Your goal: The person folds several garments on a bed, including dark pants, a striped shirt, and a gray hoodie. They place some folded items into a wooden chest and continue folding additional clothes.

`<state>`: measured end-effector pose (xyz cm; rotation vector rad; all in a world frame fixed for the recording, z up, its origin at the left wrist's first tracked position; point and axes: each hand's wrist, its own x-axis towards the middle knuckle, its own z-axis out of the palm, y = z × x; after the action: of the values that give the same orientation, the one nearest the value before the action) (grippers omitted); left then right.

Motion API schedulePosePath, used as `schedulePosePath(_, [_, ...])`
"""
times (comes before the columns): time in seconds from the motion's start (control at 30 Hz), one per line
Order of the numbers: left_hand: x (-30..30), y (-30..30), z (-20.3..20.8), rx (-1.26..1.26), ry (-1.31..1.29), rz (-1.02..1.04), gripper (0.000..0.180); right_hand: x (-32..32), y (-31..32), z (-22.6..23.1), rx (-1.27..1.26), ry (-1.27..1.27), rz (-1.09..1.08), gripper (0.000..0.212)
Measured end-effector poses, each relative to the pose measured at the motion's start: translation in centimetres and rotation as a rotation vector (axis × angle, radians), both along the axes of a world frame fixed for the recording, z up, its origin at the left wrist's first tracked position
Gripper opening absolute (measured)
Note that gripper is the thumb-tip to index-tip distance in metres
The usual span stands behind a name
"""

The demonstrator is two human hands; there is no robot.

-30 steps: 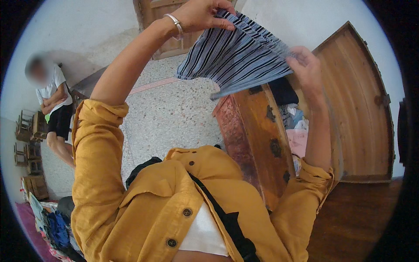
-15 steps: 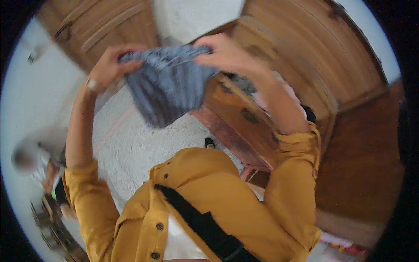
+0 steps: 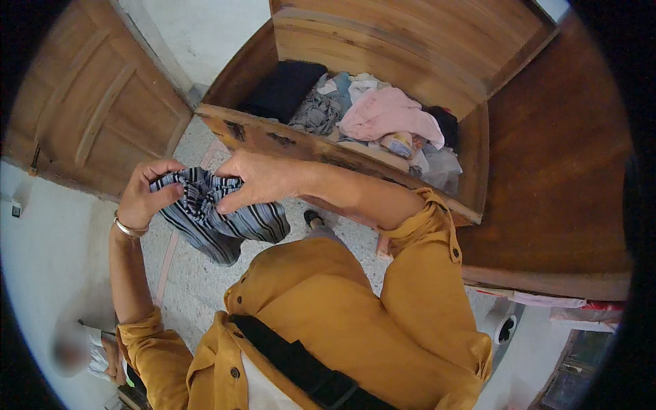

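Note:
Striped shorts [image 3: 261, 222] in blue-grey, black and white hang in front of me, gathered at the waistband. My left hand [image 3: 149, 193] pinches one end of that band between thumb and fingers. On the band's other side, my right hand [image 3: 263, 179] grips the bunched cloth. Both legs of the shorts droop below my hands. Just beyond them stands a wooden chest [image 3: 229, 124] with its lid [image 3: 383, 48] raised. Inside it lie a pink cloth [image 3: 393, 117], a dark folded cloth [image 3: 285, 89] and a grey patterned cloth [image 3: 318, 113].
A clear plastic bag [image 3: 443, 169] sits at the chest's right end. To the right is a broad brown wooden surface [image 3: 540, 171]. A wooden door [image 3: 89, 89] stands at the left. Another person [image 3: 99, 354] is at the lower left, beyond my left arm.
My hands have lowered the shorts and come closer together, and the spread waistband is now bunched. The view has shifted, bringing the inside of the chest into sight.

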<state>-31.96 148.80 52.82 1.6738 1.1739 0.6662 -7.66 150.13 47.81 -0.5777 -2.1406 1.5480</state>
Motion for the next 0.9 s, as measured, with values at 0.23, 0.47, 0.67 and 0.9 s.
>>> schedulePosePath(0.23, [3.1,3.3,-2.2,0.026,-0.374,0.114,0.052,5.0,1.8,6.6,-0.207,0.398,-0.406,0.026])
schedulePosePath(0.47, [5.6,3.4,-6.2,-0.125,-0.199,-0.016,0.047,17.5,4.9,11.0,-0.086,0.553,-0.890,0.039])
schedulePosePath(0.67, [6.2,4.7,-8.6,-0.229,-0.206,-0.066,0.045,31.4,4.3,4.6,-0.201,0.772,-1.377,0.032])
schedulePosePath(0.9, [5.5,6.1,-10.7,-0.370,-0.226,-0.001,0.044,42.5,0.9,-8.1,-0.294,0.165,-1.896,0.040])
